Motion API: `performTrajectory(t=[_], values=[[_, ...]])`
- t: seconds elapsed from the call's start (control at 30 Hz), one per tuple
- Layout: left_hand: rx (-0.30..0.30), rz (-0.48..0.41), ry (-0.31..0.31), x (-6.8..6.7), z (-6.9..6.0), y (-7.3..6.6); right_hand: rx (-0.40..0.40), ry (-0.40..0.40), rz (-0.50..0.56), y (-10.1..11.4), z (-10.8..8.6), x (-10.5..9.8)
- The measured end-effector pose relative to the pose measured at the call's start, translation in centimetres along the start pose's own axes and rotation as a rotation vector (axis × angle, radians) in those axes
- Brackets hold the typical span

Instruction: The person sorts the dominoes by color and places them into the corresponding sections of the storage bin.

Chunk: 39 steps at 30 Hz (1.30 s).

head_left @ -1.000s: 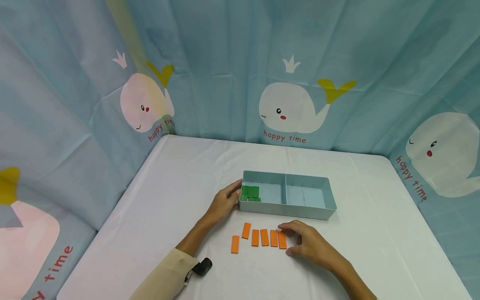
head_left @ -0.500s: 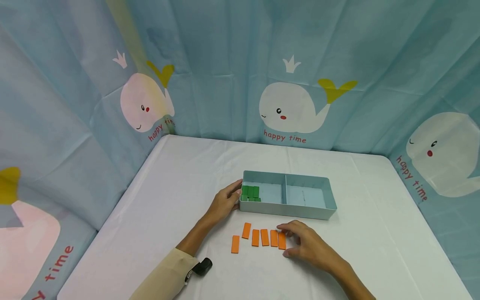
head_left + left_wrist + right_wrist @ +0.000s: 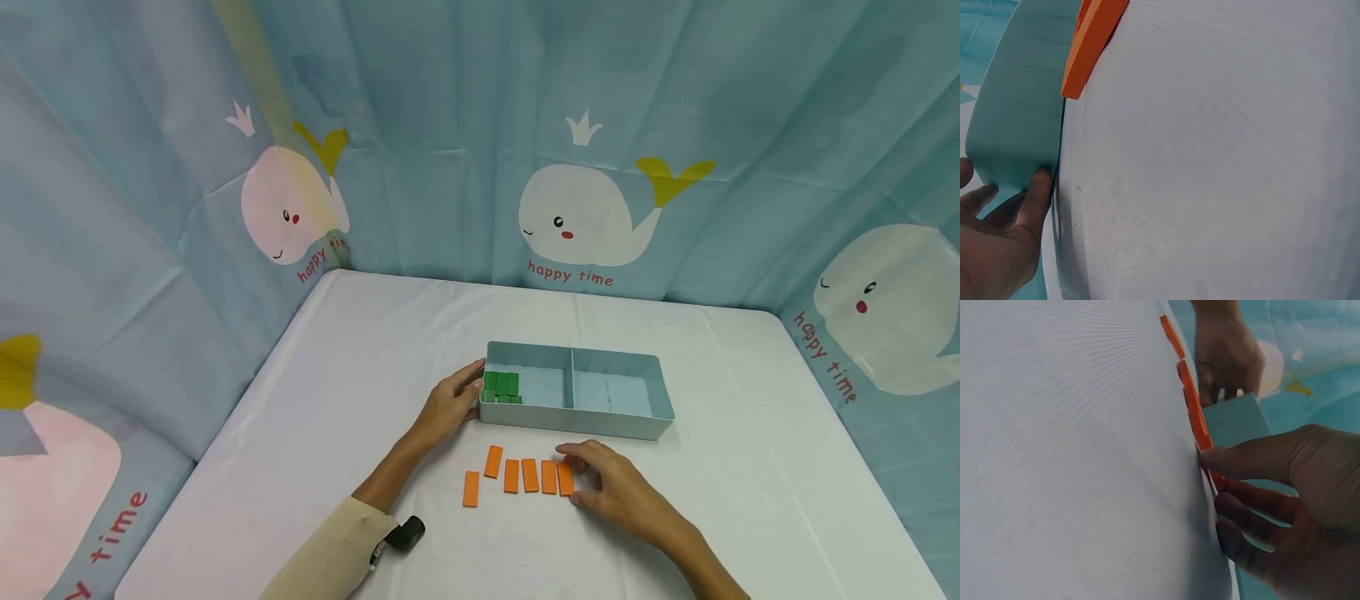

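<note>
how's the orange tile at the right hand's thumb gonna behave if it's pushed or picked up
The orange tile is probably stiff, as its edges look straight. Its broad face is up, so it seems apt to slide on the cloth rather than roll or tip. Being small and thin beside the right hand, it's likely light.

Place: from my remote post I see a curtained tabletop booth; whether home or studio, I cannot tell.
Curtains: blue drapes (image 3: 420, 75) on three sides, printed with pale whales (image 3: 573, 212), crowns (image 3: 582, 128) and red "happy time" lettering (image 3: 571, 273).
Table: white-clothed tabletop (image 3: 397, 333), its far edge at the drapes.
</note>
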<state>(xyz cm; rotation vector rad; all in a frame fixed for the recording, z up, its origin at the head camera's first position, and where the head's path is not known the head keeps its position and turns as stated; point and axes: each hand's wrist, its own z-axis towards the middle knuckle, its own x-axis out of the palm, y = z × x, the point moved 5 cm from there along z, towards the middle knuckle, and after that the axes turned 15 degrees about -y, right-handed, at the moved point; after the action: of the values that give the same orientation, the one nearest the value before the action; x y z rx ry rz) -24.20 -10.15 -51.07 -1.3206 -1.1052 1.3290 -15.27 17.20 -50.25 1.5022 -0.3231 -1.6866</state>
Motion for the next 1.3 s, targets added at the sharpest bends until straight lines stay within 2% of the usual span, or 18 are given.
performTrajectory(t=[0.3,0.5,0.87,1.3], values=[[-0.001,-0.002,0.001,0.0,0.2,0.2,0.032,-0.066,0.023,0.4,0.4,-1.1],[-0.003,-0.007,0.003,0.0,0.2,0.2,0.024,-0.128,0.041,0.8,0.7,-2.4],[0.005,0.008,0.002,0.0,0.1,0.1,-0.086,-0.287,0.098,0.9,1.3,-5.0],[0.004,0.004,0.003,0.1,0.0,0.1,-0.079,-0.388,0.126,0.4,2.2,-7.1]])
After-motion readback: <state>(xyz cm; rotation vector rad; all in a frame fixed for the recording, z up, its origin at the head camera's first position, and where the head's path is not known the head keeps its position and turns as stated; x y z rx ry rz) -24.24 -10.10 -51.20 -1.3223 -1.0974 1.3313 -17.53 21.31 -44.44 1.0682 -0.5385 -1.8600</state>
